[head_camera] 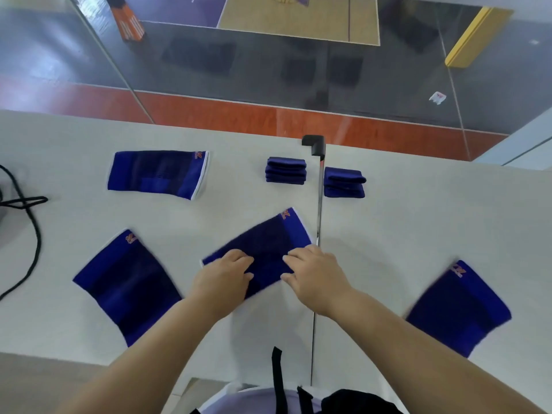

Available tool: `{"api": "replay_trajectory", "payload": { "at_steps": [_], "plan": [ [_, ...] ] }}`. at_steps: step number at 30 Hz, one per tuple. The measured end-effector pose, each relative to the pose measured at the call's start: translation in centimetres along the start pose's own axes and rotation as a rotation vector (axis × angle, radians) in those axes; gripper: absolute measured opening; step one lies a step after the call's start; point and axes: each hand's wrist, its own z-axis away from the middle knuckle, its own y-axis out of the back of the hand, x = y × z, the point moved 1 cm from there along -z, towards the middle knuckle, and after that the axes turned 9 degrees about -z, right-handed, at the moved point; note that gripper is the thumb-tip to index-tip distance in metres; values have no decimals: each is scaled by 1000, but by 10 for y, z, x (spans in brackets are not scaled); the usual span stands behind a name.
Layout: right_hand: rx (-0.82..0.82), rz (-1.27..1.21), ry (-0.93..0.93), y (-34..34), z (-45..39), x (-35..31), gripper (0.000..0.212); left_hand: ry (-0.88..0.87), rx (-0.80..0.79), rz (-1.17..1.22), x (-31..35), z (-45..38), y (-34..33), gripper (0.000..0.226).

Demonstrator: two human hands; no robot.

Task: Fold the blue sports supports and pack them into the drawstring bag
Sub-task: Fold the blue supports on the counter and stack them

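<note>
- Markings: each flat blue support carries a small orange logo at one corner near a white-edged end; lettering unreadable.
- Far-left support lies flat; near-left support lies tilted.
- Centre support lies diagonally; left hand pinches its near-left end, right hand grips its near edge, fingers curled.
- Two folded stacks sit at the far edge, one on each side of a metal rod.
- Right support lies tilted, well apart.
- Surface: white table; black cable at left. Beyond: glass, red-and-grey court floor.
</note>
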Motion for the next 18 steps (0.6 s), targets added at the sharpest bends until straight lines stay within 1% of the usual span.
{"api": "replay_trajectory", "payload": {
  "at_steps": [2, 5, 6, 8, 10, 11, 15, 18],
  "plan": [
    [-43, 48, -104, -2, -3, -6, 41, -37, -19, 87, 2, 9, -3, 39],
    [-1, 20, -172, -7, -9, -14, 42, -93, -35, 154, -1, 23, -6, 37],
    [2, 7, -180, -11, -11, -17, 45, -108, -28, 145, -3, 27, -6, 37],
    [-19, -2, -179, -19, -14, -22, 58, -120, -7, 98, -12, 35, -6, 37],
    [-72, -5, -172, -24, -15, -26, 69, -97, 9, 85, -26, 43, -6, 38],
    [-93, -6, -169, -26, -15, -27, 71, -82, 25, 95, -35, 46, -6, 37],
    [-149, 3, -176, -27, -15, -33, 69, -3, 61, 153, -73, 60, -6, 33],
    [-121, 9, -231, -26, -14, -44, 67, 29, 94, 176, -100, 67, -5, 31]
  ]
}}
